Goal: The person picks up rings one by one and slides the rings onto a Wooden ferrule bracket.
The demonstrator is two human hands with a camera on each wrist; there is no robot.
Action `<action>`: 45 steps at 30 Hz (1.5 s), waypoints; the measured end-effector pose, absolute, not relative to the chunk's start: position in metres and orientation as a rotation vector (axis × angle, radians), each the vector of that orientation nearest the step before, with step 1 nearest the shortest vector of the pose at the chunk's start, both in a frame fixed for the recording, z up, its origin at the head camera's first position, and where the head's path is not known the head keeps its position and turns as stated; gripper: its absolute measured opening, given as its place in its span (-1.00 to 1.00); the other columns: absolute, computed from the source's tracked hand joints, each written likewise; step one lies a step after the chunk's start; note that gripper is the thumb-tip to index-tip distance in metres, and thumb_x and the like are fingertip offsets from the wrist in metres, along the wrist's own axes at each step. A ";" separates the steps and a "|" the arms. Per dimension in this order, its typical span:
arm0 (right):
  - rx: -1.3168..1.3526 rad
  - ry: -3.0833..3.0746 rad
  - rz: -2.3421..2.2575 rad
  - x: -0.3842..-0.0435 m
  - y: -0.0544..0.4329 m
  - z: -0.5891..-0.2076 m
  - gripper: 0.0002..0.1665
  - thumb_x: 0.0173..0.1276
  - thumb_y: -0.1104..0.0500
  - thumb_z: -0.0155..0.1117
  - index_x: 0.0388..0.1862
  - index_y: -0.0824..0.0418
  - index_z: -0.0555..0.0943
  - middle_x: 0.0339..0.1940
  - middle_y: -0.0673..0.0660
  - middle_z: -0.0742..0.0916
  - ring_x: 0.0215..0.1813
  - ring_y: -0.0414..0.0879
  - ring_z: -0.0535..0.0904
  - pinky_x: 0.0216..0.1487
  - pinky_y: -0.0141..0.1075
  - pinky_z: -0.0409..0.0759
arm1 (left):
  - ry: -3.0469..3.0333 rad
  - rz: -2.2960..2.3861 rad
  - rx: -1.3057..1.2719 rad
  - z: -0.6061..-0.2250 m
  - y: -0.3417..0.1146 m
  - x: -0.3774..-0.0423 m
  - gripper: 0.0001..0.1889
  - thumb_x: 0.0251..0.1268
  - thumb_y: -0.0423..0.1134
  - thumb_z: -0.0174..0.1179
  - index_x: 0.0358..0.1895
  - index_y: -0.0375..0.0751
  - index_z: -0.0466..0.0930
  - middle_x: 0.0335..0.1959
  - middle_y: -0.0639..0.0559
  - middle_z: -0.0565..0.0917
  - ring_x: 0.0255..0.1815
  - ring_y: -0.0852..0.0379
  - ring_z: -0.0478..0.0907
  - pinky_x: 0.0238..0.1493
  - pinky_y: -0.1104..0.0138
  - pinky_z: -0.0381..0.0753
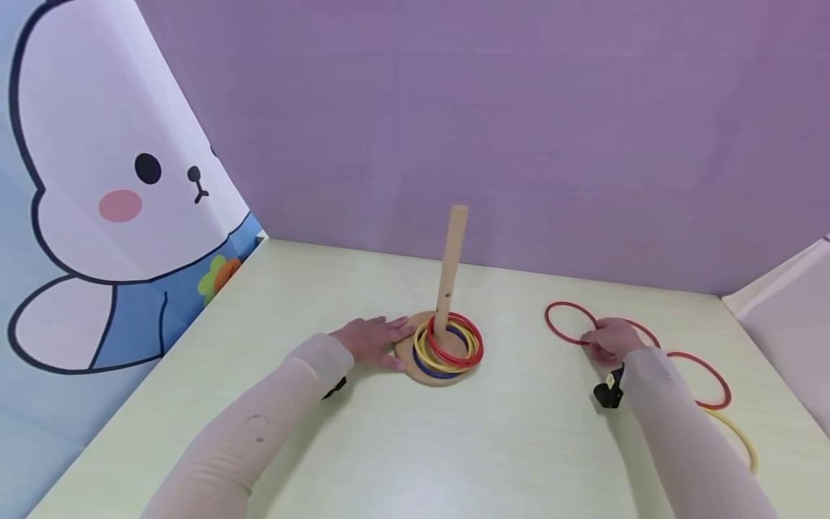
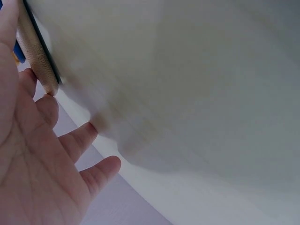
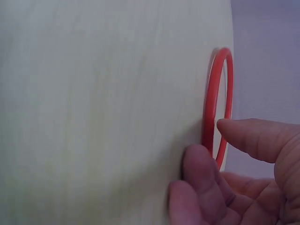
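Note:
On the table stands a wooden peg (image 1: 452, 267) on a round wooden base (image 1: 403, 352). Red, yellow and blue rings (image 1: 481, 339) lie stacked loosely round its foot. My left hand (image 1: 372, 340) rests at the base's left edge with fingers spread; the left wrist view shows fingertips against the rim of the base (image 2: 40, 61). Over to the right, my right hand (image 1: 612, 339) has its thumb and curled fingers on either side of the edge of a red ring (image 1: 558, 306). In the right wrist view this red ring (image 3: 213, 93) lies on the table.
Another red ring (image 1: 648, 334) lies partly behind my right hand. Nearer my right forearm are a further red ring (image 1: 723, 382) and a yellow ring (image 1: 746, 443), partly covered by the sleeve. A purple backdrop (image 1: 493, 130) rises behind the table, with a cartoon-printed cloth (image 1: 84, 180) at left.

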State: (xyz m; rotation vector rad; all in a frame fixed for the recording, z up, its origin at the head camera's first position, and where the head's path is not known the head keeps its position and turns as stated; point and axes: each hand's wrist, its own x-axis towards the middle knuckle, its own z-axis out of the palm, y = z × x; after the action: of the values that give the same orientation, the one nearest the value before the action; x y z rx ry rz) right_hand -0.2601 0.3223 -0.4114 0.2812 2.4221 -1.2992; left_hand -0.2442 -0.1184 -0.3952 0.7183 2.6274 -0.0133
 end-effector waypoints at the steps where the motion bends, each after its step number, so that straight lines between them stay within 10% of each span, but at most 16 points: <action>1: 0.292 2.420 -1.299 -0.261 0.322 -0.413 -0.28 0.37 0.26 0.11 0.37 0.56 0.09 -0.58 0.03 0.54 -0.51 -0.15 0.49 -0.41 -0.29 0.57 | 2.628 -0.016 0.724 -0.395 -0.118 -0.244 -0.15 0.23 0.31 0.09 0.53 0.16 0.00 0.55 0.16 -0.04 0.48 -0.17 0.04 0.33 -0.09 0.20; 35: 0.060 2.419 -1.250 -0.251 0.267 -0.406 -0.34 0.18 0.37 0.19 0.31 0.42 0.38 -0.63 0.06 0.60 -0.60 -0.14 0.53 -0.43 -0.27 0.63 | 2.600 -0.025 0.732 -0.393 -0.115 -0.246 -0.14 0.25 0.30 0.07 0.54 0.13 -0.04 0.56 0.12 -0.08 0.48 -0.21 0.03 0.34 -0.12 0.16; 45: -0.003 2.222 -1.412 -0.243 0.259 -0.370 -0.33 0.25 0.42 0.13 0.37 0.43 0.28 -0.37 0.15 0.60 -0.56 -0.13 0.60 -0.36 -0.25 0.66 | 2.602 -0.032 0.737 -0.396 -0.115 -0.247 -0.15 0.26 0.30 0.06 0.54 0.13 -0.04 0.56 0.12 -0.06 0.48 -0.20 0.04 0.34 -0.11 0.17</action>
State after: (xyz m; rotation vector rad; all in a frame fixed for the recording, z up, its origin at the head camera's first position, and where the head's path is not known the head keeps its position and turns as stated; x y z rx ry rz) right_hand -0.2430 0.2594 -0.3696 -0.0027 2.2223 -1.4124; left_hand -0.2471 -0.1155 -0.3956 0.7366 2.6023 -0.0320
